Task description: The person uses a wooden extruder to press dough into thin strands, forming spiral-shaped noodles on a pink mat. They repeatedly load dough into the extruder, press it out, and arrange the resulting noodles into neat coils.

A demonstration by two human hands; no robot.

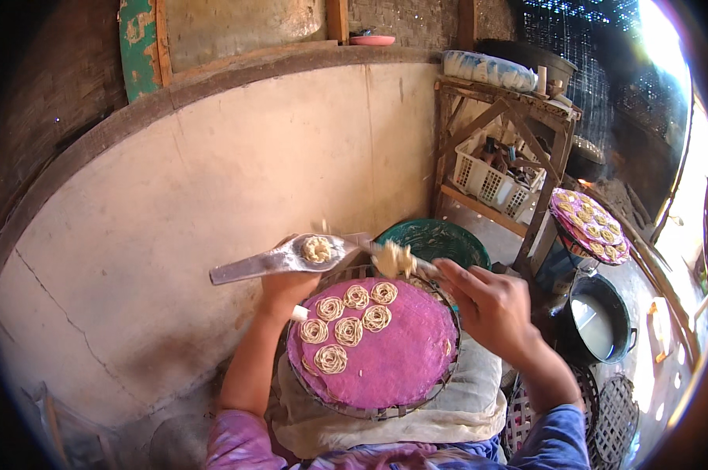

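My left hand (287, 294) is closed round a long-handled press tool (248, 270) with a lump of pale dough (317, 249) in its cup; a short white piece shows below the hand. My right hand (487, 301) grips a spatula (424, 268) with sticky dough (393, 258) on it, beside the press. Below both hands, a round pink sheet (401, 352) lies on a woven tray (369, 410), with several coiled, lacy dough rosettes (330, 359) on its upper and left part. The tray rests on a cream cloth pad (479, 392) before me.
A green basin (463, 243) sits behind the tray. At right stand a wooden rack (487, 207) with a white crate (467, 168), stacked pink trays of rosettes (589, 223), a dark bucket (620, 321) of pale liquid and woven trays (616, 415). A pale wall (158, 235) curves behind.
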